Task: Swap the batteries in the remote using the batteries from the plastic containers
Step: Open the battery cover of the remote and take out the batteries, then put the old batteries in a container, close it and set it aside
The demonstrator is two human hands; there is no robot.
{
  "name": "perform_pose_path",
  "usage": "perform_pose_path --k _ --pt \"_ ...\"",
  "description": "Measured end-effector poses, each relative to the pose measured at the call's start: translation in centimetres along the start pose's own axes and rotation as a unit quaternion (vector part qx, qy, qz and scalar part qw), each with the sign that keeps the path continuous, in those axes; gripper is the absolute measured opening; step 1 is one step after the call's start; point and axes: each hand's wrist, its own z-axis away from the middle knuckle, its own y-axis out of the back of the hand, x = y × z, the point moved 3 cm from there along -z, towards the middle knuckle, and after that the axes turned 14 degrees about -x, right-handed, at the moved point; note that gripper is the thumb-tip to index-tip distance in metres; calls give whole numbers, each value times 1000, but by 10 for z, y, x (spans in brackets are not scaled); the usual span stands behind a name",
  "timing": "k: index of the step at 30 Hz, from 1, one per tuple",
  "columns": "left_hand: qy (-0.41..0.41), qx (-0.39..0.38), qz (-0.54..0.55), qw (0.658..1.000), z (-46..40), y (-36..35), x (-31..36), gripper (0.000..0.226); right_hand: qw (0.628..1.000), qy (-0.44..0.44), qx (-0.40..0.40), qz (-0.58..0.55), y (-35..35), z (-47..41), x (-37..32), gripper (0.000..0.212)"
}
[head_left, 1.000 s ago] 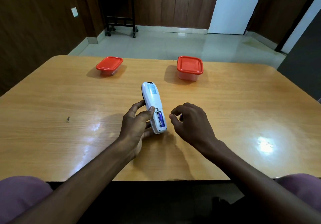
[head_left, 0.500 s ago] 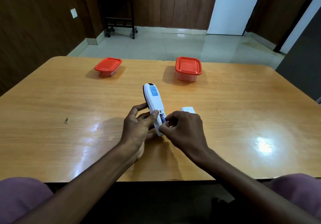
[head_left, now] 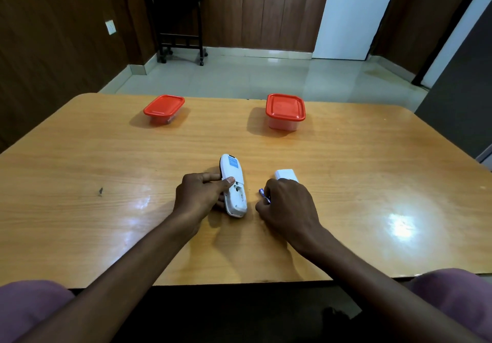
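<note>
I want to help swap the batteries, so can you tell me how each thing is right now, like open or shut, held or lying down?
Remote: face down, battery bay open and empty, held by left hand.
Battery: out of the remote, gripped in right hand.
Battery cover: off, lying on the table.
Left container: red lid shut.
Right container: red lid shut.

Table [head_left: 346,172]: wood-grain top, smooth, glossy, with bright glare patches. Remote [head_left: 234,185]: smooth white plastic. Beyond the remote, two containers: left container [head_left: 163,108] and right container [head_left: 285,112], translucent plastic bodies, red semi-gloss plastic lids.
</note>
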Motion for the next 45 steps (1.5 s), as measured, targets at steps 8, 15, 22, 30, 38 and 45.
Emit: perform_pose_path --k 8,15,22,30,38,45 --pt "-23 27 -236 971 -5 16 13 30 1000 1 28 -7 14 -23 5 24" --pt "-82 -24 -496 864 -13 25 11 36 998 6 58 34 30 -120 35 28" --pt "-74 -43 -530 844 -19 26 8 40 980 1 -22 196 34 -198 51 42" --pt "-70 -41 -521 850 -14 29 9 40 973 46 86 208 34 -167 32 27" --pt "-94 -21 -247 964 -11 27 25 50 968 190 151 59 45 -60 6 20" --pt "-72 -167 200 963 -15 21 31 95 948 298 91 -59 56 -12 14 18"
